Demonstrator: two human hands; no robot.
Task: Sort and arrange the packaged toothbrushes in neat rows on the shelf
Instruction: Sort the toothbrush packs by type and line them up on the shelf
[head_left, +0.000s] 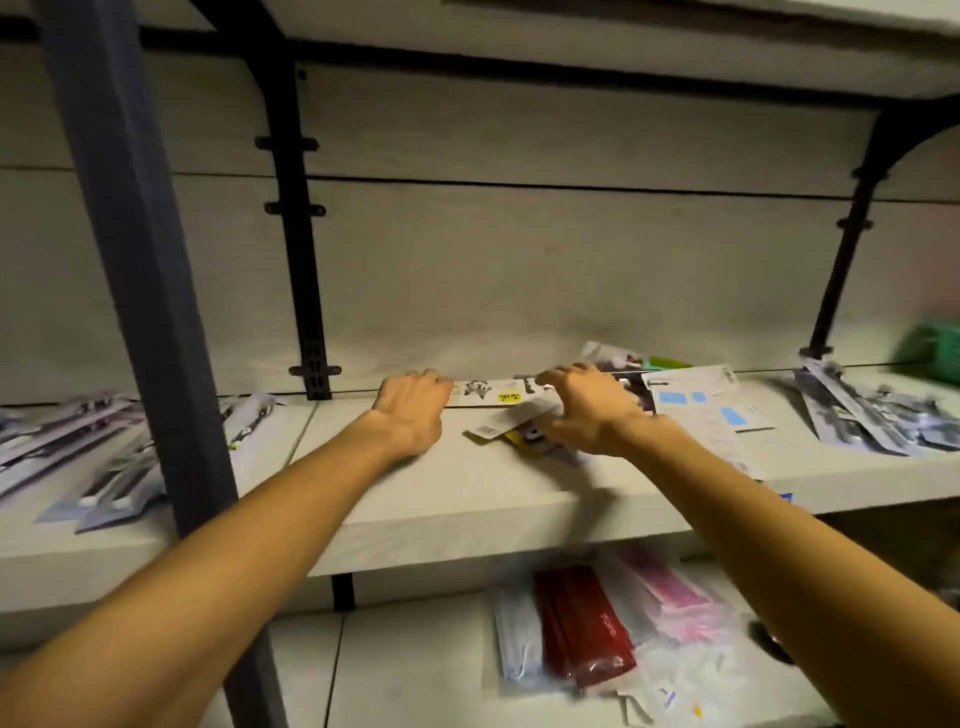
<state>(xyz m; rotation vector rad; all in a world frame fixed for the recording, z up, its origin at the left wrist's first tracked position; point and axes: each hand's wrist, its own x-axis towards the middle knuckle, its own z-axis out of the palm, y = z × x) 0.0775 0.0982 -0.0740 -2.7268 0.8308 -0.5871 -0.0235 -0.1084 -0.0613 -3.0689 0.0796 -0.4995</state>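
From the head camera I see both of my bare arms reaching over the pale grey shelf board (467, 499). My left hand (413, 410) sits knuckles up with its fingers bent down onto the left end of a long white toothbrush pack with a cartoon figure and a yellow sticker (491, 392), which lies along the back wall; I cannot tell whether it truly grips the pack or only presses it. My right hand (587, 410) hovers with fingers spread and curved like a claw, their tips touching the same pack's right end, over a small white and yellow carded pack (511, 428) lying beneath its palm. Just right of that hand lie white cards with blue patches (701, 410). Further right is a heap of silvery toothbrush packs (862, 415), and more silvery packs (98, 447) lie at far left beyond a dark upright post (135, 260).

On the lower shelf I see a red flat packet (582, 623) among clear bags.
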